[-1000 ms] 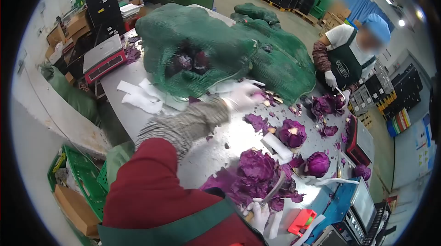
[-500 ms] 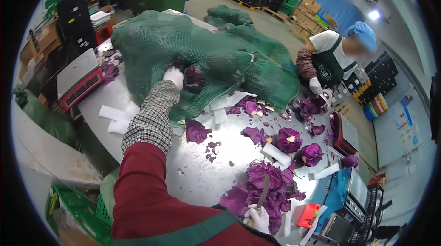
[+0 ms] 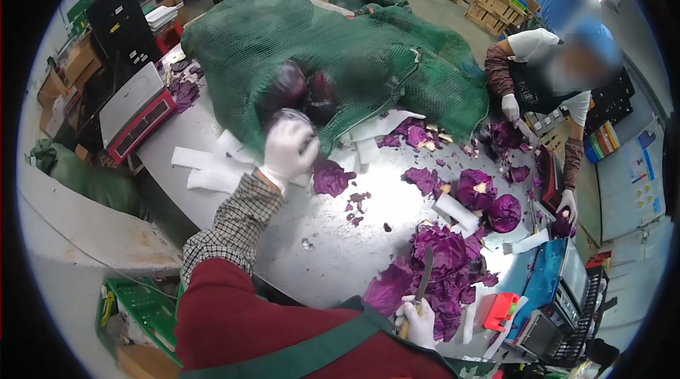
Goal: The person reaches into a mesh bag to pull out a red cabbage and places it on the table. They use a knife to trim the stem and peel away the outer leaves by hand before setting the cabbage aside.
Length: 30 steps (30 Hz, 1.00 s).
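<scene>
My left hand (image 3: pixel 289 149), in a white glove and smeared by motion, is in front of the opening in a green mesh sack (image 3: pixel 234 46). Its fingers curl round a dark, rounded red cabbage, mostly hidden by the glove. Two more dark red cabbages (image 3: pixel 320 95) show in the sack's opening. Low on the right, my gloved right hand (image 3: pixel 419 324) is closed round the handle of a knife (image 3: pixel 425 276), its blade pointing up. Beside it lies a pile of loose purple cabbage leaves (image 3: pixel 443 251) on the metal table (image 3: pixel 312 266).
Trimmed cabbages (image 3: pixel 476 189) and white foam strips (image 3: pixel 457 213) lie to the right. A red tape dispenser (image 3: pixel 501 310) sits near the right edge. Red-sided scales (image 3: pixel 142 124) stand at the left. Across the table, a co-worker (image 3: pixel 542 67) in a blue cap handles cabbage.
My left hand has drawn back from the sack's opening toward me, and more cabbage shows there. The co-worker has leaned forward, one hand reaching down to a small cabbage. My right hand keeps the knife.
</scene>
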Each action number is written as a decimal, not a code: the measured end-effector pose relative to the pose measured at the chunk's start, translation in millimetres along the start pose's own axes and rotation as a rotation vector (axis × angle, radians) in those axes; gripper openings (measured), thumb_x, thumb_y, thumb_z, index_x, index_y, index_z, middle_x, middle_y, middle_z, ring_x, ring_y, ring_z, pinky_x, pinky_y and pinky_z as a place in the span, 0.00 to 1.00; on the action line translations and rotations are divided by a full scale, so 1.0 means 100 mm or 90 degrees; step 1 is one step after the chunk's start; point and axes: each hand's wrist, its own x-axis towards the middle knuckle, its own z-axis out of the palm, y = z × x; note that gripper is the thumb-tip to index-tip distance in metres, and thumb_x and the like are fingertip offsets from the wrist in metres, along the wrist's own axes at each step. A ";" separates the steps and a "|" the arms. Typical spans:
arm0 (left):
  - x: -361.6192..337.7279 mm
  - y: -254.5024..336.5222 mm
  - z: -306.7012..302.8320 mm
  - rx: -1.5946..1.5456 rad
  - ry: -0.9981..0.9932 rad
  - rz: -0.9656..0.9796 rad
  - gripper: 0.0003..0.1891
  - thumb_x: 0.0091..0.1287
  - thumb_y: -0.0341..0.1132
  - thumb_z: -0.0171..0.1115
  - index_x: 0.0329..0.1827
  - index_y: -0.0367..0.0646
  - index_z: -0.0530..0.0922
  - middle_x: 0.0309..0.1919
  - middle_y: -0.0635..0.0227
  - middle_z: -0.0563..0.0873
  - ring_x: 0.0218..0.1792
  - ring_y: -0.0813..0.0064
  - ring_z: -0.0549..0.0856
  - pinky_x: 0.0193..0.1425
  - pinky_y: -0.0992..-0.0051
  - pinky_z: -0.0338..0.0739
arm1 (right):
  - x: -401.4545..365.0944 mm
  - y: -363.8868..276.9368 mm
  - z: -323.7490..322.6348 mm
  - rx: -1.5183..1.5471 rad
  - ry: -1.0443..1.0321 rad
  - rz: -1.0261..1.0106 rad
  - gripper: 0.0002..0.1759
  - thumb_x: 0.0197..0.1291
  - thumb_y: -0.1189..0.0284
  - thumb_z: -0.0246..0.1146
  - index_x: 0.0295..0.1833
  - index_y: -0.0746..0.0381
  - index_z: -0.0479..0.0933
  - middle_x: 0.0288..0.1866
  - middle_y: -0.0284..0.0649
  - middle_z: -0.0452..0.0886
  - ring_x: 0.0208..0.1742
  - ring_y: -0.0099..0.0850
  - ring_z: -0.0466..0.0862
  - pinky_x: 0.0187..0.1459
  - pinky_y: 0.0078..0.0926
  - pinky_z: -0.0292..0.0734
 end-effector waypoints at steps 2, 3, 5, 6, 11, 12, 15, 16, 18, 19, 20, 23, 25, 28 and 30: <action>0.07 -0.33 -0.01 -0.008 0.037 -0.189 0.16 0.57 0.43 0.67 0.40 0.39 0.80 0.39 0.58 0.82 0.44 0.55 0.80 0.50 0.61 0.75 | -0.03 -0.06 0.07 -0.014 -0.011 0.002 0.10 0.66 0.74 0.59 0.50 0.66 0.73 0.30 0.37 0.80 0.24 0.22 0.79 0.28 0.18 0.74; 0.02 -0.55 0.04 0.016 0.014 -0.316 0.19 0.59 0.45 0.66 0.43 0.37 0.80 0.41 0.55 0.82 0.45 0.53 0.80 0.51 0.61 0.75 | -0.02 -0.09 0.11 -0.023 -0.008 -0.004 0.09 0.66 0.75 0.59 0.49 0.66 0.73 0.30 0.37 0.80 0.24 0.22 0.79 0.28 0.18 0.74; -0.10 -0.73 0.13 0.030 -0.088 -0.469 0.26 0.61 0.50 0.64 0.52 0.36 0.75 0.47 0.49 0.80 0.48 0.51 0.80 0.54 0.62 0.75 | -0.02 -0.09 0.16 -0.010 -0.029 -0.006 0.09 0.65 0.75 0.60 0.49 0.66 0.73 0.30 0.37 0.79 0.24 0.22 0.78 0.28 0.18 0.74; -0.13 -0.73 0.13 -0.069 -0.116 -0.510 0.33 0.60 0.53 0.64 0.60 0.36 0.70 0.53 0.44 0.76 0.51 0.50 0.79 0.58 0.62 0.73 | -0.02 -0.07 0.16 -0.031 -0.037 -0.012 0.09 0.65 0.76 0.59 0.49 0.66 0.73 0.30 0.37 0.79 0.24 0.22 0.78 0.28 0.18 0.74; -0.42 -0.15 -0.05 -0.033 -0.094 -0.236 0.28 0.53 0.45 0.69 0.56 0.41 0.77 0.58 0.52 0.73 0.59 0.50 0.73 0.65 0.60 0.68 | -0.05 -0.08 0.18 -0.019 -0.050 -0.015 0.09 0.65 0.76 0.59 0.49 0.66 0.73 0.30 0.36 0.79 0.24 0.20 0.77 0.28 0.17 0.74; -0.45 -0.07 -0.13 -0.041 -0.128 -0.200 0.23 0.53 0.45 0.70 0.49 0.41 0.80 0.54 0.55 0.77 0.57 0.52 0.74 0.62 0.61 0.70 | -0.04 -0.04 0.17 -0.025 -0.053 -0.034 0.09 0.65 0.76 0.60 0.49 0.66 0.73 0.31 0.36 0.79 0.24 0.20 0.77 0.28 0.17 0.74; -0.48 0.02 -0.24 -0.175 -0.168 -0.243 0.11 0.56 0.39 0.68 0.34 0.41 0.83 0.37 0.62 0.84 0.44 0.63 0.82 0.50 0.67 0.77 | -0.08 -0.04 0.20 -0.054 -0.050 -0.044 0.09 0.65 0.75 0.60 0.49 0.65 0.73 0.30 0.36 0.79 0.24 0.20 0.78 0.28 0.17 0.74; -0.45 -0.11 -0.17 -0.219 -0.103 -0.282 0.10 0.57 0.38 0.68 0.35 0.40 0.83 0.34 0.62 0.84 0.41 0.64 0.83 0.48 0.69 0.78 | -0.10 -0.03 0.21 -0.071 -0.055 -0.046 0.09 0.65 0.75 0.60 0.49 0.66 0.73 0.30 0.36 0.79 0.24 0.20 0.78 0.28 0.17 0.74; -0.23 -0.26 -0.08 -0.259 0.042 -0.376 0.08 0.63 0.36 0.64 0.36 0.39 0.84 0.32 0.61 0.84 0.35 0.68 0.85 0.44 0.73 0.78 | -0.14 -0.02 0.23 -0.085 -0.058 -0.056 0.09 0.65 0.75 0.60 0.48 0.66 0.73 0.30 0.36 0.79 0.24 0.20 0.78 0.28 0.17 0.74; -0.14 -0.40 0.05 -0.254 0.026 -0.413 0.13 0.65 0.41 0.64 0.39 0.38 0.84 0.35 0.60 0.86 0.39 0.65 0.86 0.45 0.71 0.79 | -0.15 -0.02 0.24 -0.094 -0.060 -0.060 0.09 0.65 0.75 0.60 0.48 0.66 0.73 0.30 0.36 0.79 0.24 0.20 0.78 0.28 0.16 0.74; -0.07 -0.50 0.17 -0.195 -0.091 -0.410 0.19 0.65 0.47 0.63 0.42 0.37 0.84 0.42 0.57 0.86 0.41 0.60 0.86 0.48 0.69 0.79 | -0.16 -0.01 0.23 -0.093 -0.067 -0.061 0.09 0.65 0.75 0.59 0.49 0.66 0.73 0.29 0.36 0.79 0.24 0.20 0.78 0.28 0.16 0.73; -0.10 -0.63 0.76 -0.076 -0.250 -0.405 0.34 0.55 0.60 0.64 0.57 0.43 0.79 0.54 0.51 0.81 0.55 0.52 0.80 0.60 0.63 0.73 | -0.17 -0.02 0.23 -0.095 -0.082 -0.062 0.09 0.65 0.75 0.60 0.49 0.66 0.73 0.29 0.35 0.79 0.24 0.19 0.77 0.28 0.16 0.73; -0.05 -0.22 0.63 0.002 -0.249 -0.302 0.35 0.52 0.58 0.68 0.57 0.42 0.78 0.53 0.52 0.80 0.57 0.50 0.76 0.63 0.62 0.71 | -0.19 -0.04 0.22 -0.091 -0.072 -0.059 0.09 0.65 0.75 0.60 0.49 0.66 0.73 0.29 0.35 0.78 0.24 0.19 0.77 0.28 0.16 0.73; -0.14 0.43 0.23 -0.019 -0.241 -0.082 0.28 0.50 0.51 0.71 0.50 0.41 0.80 0.52 0.54 0.78 0.58 0.51 0.73 0.62 0.60 0.71 | -0.19 -0.06 0.17 -0.057 -0.045 -0.058 0.08 0.65 0.75 0.59 0.48 0.65 0.73 0.29 0.34 0.78 0.25 0.20 0.77 0.29 0.17 0.73; -0.08 0.68 -0.03 -0.148 -0.327 -0.105 0.24 0.50 0.50 0.72 0.44 0.42 0.82 0.49 0.57 0.80 0.54 0.55 0.76 0.58 0.63 0.73 | -0.16 -0.04 0.13 -0.037 -0.042 -0.054 0.08 0.65 0.76 0.59 0.48 0.65 0.73 0.29 0.34 0.78 0.25 0.20 0.77 0.29 0.17 0.73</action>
